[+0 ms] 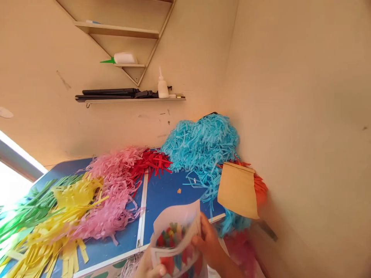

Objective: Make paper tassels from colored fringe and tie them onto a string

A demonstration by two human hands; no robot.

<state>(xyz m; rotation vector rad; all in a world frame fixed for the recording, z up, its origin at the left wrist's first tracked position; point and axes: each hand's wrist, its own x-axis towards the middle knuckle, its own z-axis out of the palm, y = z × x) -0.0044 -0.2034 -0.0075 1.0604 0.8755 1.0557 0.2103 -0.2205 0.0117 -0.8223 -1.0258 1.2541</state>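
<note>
A whitish see-through bag (178,212) stands open at its top near the bottom of the head view. Inside it lie small pieces (171,234) in red, green, yellow and blue; their kind is too blurred to tell. My left hand (150,266) wraps the bag's lower left side, with its thumb across the front. At the right edge of the rim, my right hand (210,241) pinches the bag between thumb and fingers. The bag's lower part runs out of the frame.
A blue table (165,193) bears heaps of shredded strips: green (37,200), yellow (75,193), pink (110,208), red (153,162) and light blue (203,143). A brown paper bag (239,189) lies at the right by the wall. Glue bottles (163,88) stand on wall shelves.
</note>
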